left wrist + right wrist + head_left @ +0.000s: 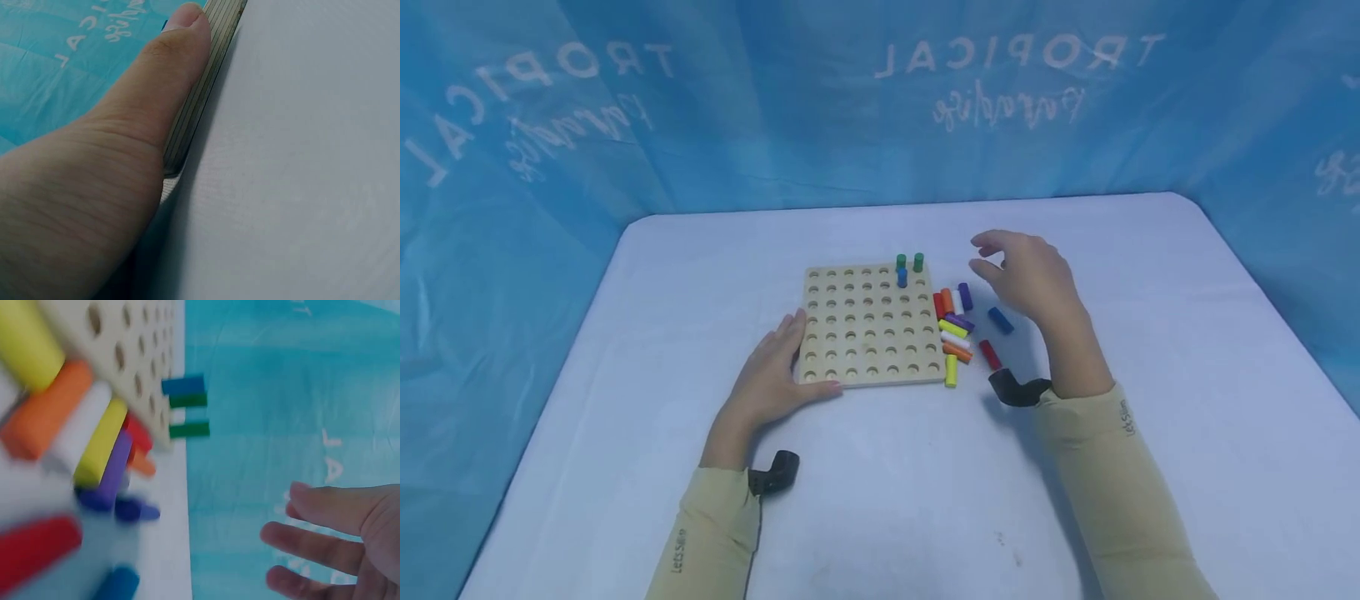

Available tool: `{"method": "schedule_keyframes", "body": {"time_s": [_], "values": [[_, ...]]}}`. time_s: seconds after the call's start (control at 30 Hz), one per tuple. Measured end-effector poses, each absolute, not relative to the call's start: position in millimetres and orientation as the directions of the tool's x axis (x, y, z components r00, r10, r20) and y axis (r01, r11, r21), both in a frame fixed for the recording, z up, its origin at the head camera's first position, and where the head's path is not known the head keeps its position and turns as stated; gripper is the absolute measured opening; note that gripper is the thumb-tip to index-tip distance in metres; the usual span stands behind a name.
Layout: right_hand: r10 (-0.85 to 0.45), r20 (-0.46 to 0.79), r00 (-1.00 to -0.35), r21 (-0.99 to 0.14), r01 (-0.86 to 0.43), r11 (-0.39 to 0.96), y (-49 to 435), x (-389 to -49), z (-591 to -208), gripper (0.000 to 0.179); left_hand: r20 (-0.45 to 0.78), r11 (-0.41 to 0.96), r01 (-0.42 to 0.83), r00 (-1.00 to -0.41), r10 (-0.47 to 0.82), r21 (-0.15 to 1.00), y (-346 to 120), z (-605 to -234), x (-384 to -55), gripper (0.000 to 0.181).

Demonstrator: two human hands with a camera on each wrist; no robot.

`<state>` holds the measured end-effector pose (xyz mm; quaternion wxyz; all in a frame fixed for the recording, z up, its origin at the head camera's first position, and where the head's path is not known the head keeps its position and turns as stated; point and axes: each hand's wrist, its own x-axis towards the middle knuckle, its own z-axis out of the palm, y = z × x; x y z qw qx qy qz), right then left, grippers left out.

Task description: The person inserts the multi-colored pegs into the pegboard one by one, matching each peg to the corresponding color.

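Note:
A square wooden pegboard (pixel 859 327) with rows of round holes lies on the table. Two green pegs (pixel 918 263) and one blue peg (pixel 902 278) stand upright at its far right corner. My left hand (pixel 772 372) rests at the near left corner, fingers along the left side. Its straight thumb (pixel 169 56) lies against the board's front edge. To the right of the board, my right hand (pixel 1032 271) hovers above the table, fingers apart and loosely bent, holding nothing. Loose pegs (pixel 94 419) in several colours lie between it and the board.
Most loose pegs cluster along the board's right edge. A blue peg (pixel 1001 321) and a red peg (pixel 990 355) lie farther right, below the right forearm. A white cloth covers the table (pixel 880 500); a blue printed curtain (pixel 820 108) hangs behind it.

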<state>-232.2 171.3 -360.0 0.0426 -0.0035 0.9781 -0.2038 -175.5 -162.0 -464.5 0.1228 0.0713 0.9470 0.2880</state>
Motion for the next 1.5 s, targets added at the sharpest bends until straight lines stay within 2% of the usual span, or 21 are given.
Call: {"method": "schedule_keyframes", "body": {"time_s": [0.3, 0.63, 0.97, 1.5], "values": [[-0.039, -0.294, -0.955, -0.285, 0.049, 0.957, 196.8, -229.0, -370.6, 0.041, -0.192, 0.823, 0.052, -0.962, 0.193, 0.566, -167.2, -465.2, -174.2, 0.134], [-0.024, -0.436, -0.9, -0.238, 0.089, 0.967, 195.0, -237.0, -384.6, 0.051, -0.188, 0.817, 0.045, -0.965, 0.185, 0.574, -172.0, -468.4, -170.6, 0.134], [-0.026, -0.421, -0.906, -0.192, 0.062, 0.979, 189.5, -234.3, -391.5, 0.048, -0.181, 0.813, 0.053, -0.965, 0.191, 0.58, -170.3, -469.6, -170.5, 0.134], [0.017, -0.338, -0.941, -0.213, 0.094, 0.972, 201.2, -233.8, -394.5, 0.043, -0.168, 0.816, 0.088, -0.961, 0.221, 0.572, -163.3, -467.9, -175.0, 0.135]]}}
